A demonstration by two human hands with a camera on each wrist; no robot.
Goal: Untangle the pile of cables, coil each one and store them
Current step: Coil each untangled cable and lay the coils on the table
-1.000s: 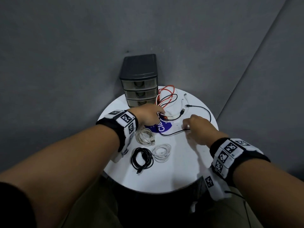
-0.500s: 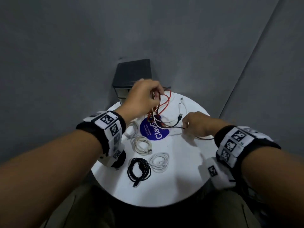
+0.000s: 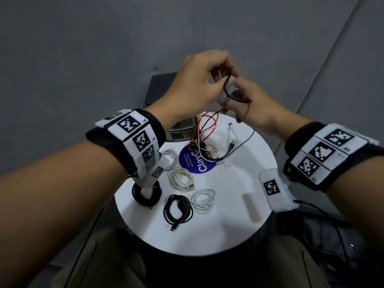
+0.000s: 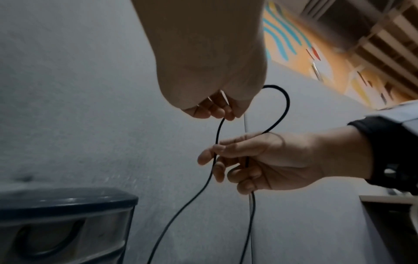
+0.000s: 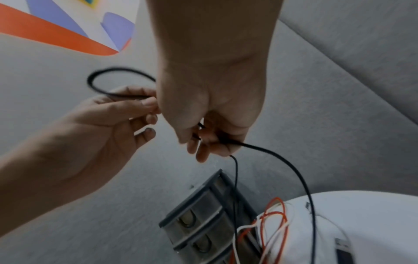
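Both hands have risen above the surface (image 3: pixel 239 215), drawing out a black cable (image 3: pixel 227 91).
Left hand (image 3: pixel 193 84) and right hand (image 3: pixel 249 104) each grip it, pinching its first loop; coiling begins.

drawers (image 3: pixel 182 129) behind table (image 3: pixel 239 215) | tangle (image 3: pixel 207 138) far side | coils (image 3: pixel 178 206) near (4, w/ gaps)

A round white bench (image 3: pixel 228 229) is standing in front of a grey felt-like wall (image 3: pixel 83 48). A round blue sticker with white lettering (image 3: pixel 194 163) is lying flat near the bench's middle, toward its far edge. Olive-green trousers (image 3: pixel 99 265) are showing beneath the near edge. A dark bag-like thing with a metal stud (image 3: pixel 332 238) is sitting off the bench's right edge. An orange wall panel with blue wavy lines (image 4: pixel 294 46) is showing beside pale wooden slats (image 4: pixel 380 41).
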